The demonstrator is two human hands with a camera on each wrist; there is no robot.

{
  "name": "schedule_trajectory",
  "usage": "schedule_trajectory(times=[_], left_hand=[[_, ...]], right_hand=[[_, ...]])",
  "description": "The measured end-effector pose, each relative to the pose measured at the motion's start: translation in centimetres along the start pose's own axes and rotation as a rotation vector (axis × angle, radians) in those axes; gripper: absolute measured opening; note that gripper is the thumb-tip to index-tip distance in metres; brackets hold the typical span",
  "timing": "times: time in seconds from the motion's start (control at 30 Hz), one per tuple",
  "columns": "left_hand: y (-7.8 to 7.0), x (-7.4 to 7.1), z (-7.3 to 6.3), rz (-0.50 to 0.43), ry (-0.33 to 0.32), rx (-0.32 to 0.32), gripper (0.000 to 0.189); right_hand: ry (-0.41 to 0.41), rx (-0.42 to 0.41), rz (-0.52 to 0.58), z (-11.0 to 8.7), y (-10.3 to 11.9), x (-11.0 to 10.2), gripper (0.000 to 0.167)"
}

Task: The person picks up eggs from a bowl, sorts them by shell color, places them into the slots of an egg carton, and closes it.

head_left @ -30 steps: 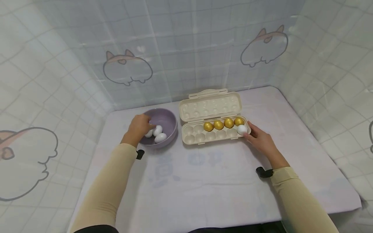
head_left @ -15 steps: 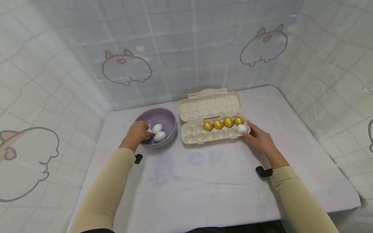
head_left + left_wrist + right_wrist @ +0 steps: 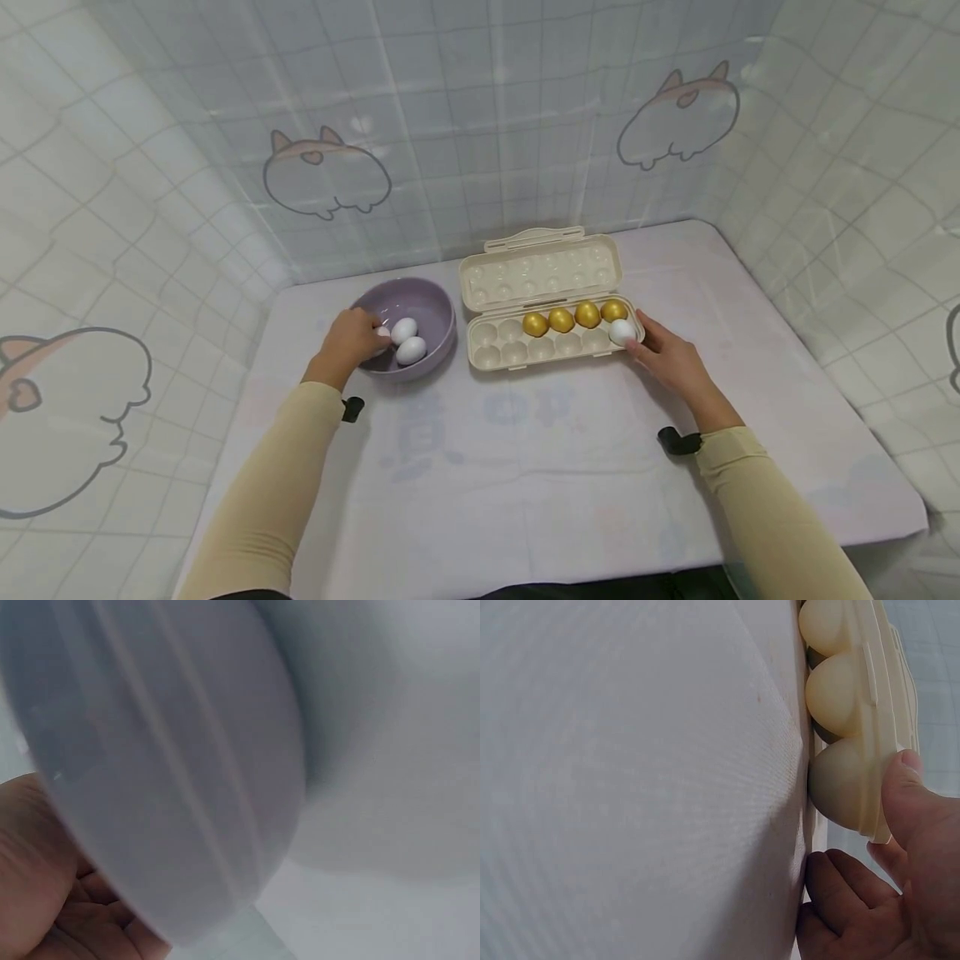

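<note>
My left hand [image 3: 347, 343] reaches over the left rim of a purple bowl [image 3: 441, 350], and its fingers pinch a white egg that they mostly cover. Two more white eggs, one of them a front egg [image 3: 411, 351], lie in the bowl. In the left wrist view the bowl's outer wall [image 3: 180, 772] hides the fingertips. My right hand [image 3: 672, 360] grips the right end of an open cream egg carton [image 3: 517, 357], thumb [image 3: 909, 784] on its rim. Several gold eggs [image 3: 561, 320] fill the right part of its back row. A white egg [image 3: 622, 332] sits in the front right cup.
The carton's lid [image 3: 540, 271] is folded back toward the patterned curtain [image 3: 480, 125], which closes off the far side and both flanks. A pale cloth [image 3: 480, 500] covers the table. Bowl and carton stand close together with a narrow gap.
My left hand has moved lower onto the leftmost white egg in the bowl and taken hold of it. The right hand and carton stay put.
</note>
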State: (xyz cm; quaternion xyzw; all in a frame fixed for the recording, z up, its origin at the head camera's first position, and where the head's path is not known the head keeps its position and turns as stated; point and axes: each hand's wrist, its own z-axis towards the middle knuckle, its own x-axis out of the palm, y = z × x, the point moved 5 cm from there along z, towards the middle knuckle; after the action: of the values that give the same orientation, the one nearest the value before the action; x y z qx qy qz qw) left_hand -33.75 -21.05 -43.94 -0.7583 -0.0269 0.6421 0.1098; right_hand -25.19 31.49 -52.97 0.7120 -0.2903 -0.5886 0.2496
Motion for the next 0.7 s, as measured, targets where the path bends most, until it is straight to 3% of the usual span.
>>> schedule_trajectory(times=[0.17, 0.4, 0.7], left_hand=[[-0.7, -1.2, -0.2, -0.028, -0.071, 0.034, 0.033], [-2.2, -2.3, 0.2, -0.07, -0.126, 0.07, 0.015], [-4.9, -2.7, 0.9, -0.181, -0.132, 0.045, 0.041]], right_hand=[[-0.004, -0.002, -0.009, 0.0, 0.0, 0.0, 0.083], [0.01, 0.016, 0.005, 0.1, -0.2, 0.1, 0.084], [0.014, 0.012, 0.017, 0.1, -0.1, 0.0, 0.084]])
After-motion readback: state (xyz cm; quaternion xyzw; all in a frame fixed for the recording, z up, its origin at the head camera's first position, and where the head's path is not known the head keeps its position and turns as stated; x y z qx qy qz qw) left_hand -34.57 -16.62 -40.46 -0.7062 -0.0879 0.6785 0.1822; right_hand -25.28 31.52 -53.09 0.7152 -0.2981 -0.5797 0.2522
